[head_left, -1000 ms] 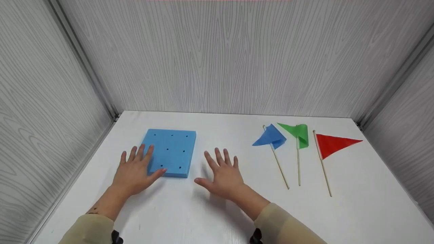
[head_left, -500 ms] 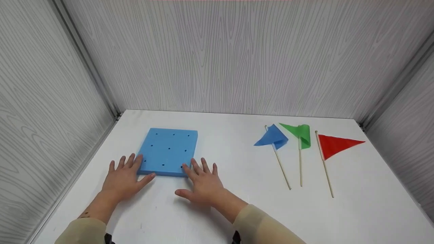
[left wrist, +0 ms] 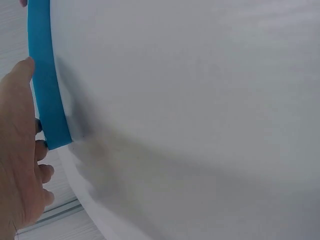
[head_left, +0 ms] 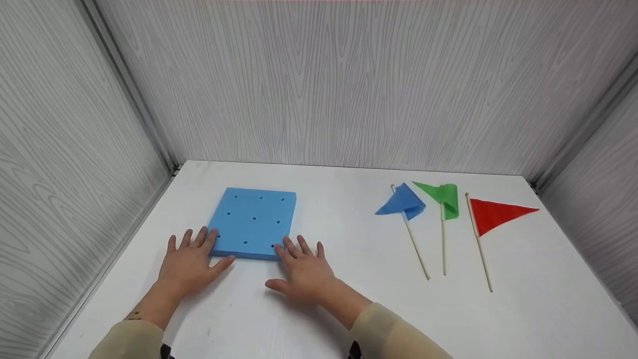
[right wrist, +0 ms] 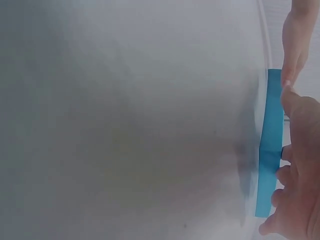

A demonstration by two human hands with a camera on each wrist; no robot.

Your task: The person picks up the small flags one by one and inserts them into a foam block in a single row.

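Head view looks down on whole table (head_left: 349,309); wrist views skim tabletop close, both catching foam block (head_left: 254,222) edge.

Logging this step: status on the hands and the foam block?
Left hand and right hand flat, fingers on blue foam block near corners. Flags lie apart, right.

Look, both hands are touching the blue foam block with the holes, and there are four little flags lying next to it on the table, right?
Not quite. Both the left hand and the right hand do touch the blue foam block, but the head view shows three flags, not four: a blue flag, a green flag and a red flag, lying on the white table.
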